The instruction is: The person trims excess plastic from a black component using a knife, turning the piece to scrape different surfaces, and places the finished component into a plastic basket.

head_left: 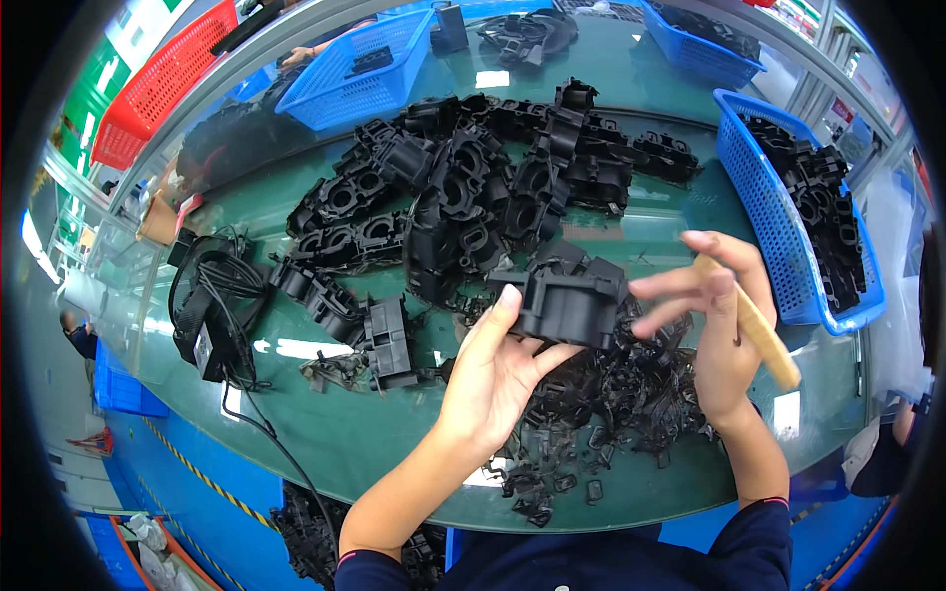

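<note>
My left hand (490, 379) grips a black moulded plastic part (572, 300) with round hollows, holding it up above the table. Just to its right is my right hand (724, 335), partly smeared by motion. A flat tan stick-like tool (754, 330) is tucked in that hand by the thumb, while some fingers stretch toward the part without visibly holding it. Whether the tool has a blade cannot be made out. Under both hands lies a heap of small black plastic scraps (611, 394) on the green tabletop (414, 463).
Beyond my hands is a pile of black moulded parts (458, 187). A blue basket (769, 227) at the right holds more, and another blue basket (355, 69) stands at the far left. A black device with coiled cable (217, 295) lies left, its cord hanging over the front edge.
</note>
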`<act>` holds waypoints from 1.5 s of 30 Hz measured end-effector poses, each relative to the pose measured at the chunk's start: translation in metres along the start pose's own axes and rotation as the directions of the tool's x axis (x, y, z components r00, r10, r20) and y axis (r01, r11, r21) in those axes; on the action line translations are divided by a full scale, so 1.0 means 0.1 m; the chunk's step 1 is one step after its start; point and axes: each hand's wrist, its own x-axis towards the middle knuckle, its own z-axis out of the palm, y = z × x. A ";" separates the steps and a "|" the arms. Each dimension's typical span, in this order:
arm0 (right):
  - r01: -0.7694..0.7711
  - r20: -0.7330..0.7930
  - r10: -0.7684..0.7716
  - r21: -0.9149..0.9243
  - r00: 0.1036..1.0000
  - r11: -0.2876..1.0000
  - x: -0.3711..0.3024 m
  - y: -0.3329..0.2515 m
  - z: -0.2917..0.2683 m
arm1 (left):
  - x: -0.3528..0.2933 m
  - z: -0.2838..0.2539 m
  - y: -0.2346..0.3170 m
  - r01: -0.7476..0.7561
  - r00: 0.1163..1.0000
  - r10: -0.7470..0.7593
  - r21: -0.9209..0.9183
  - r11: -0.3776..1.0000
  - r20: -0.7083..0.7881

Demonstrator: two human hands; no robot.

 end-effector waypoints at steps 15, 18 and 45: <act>0.015 0.098 0.004 -0.196 0.995 0.980 0.06 0.17 0.03 | -0.07 0.10 0.05 0.141 0.981 -0.158 0.143 0.980 0.110; -0.095 0.052 0.102 -0.116 0.993 0.989 0.07 0.19 0.02 | -0.05 0.04 0.04 0.047 0.986 -0.097 0.332 0.942 0.135; 0.187 -0.040 -0.194 -0.137 0.980 0.973 -0.13 -0.19 0.09 | 0.08 -0.07 0.19 -0.261 0.923 0.171 0.235 0.936 0.345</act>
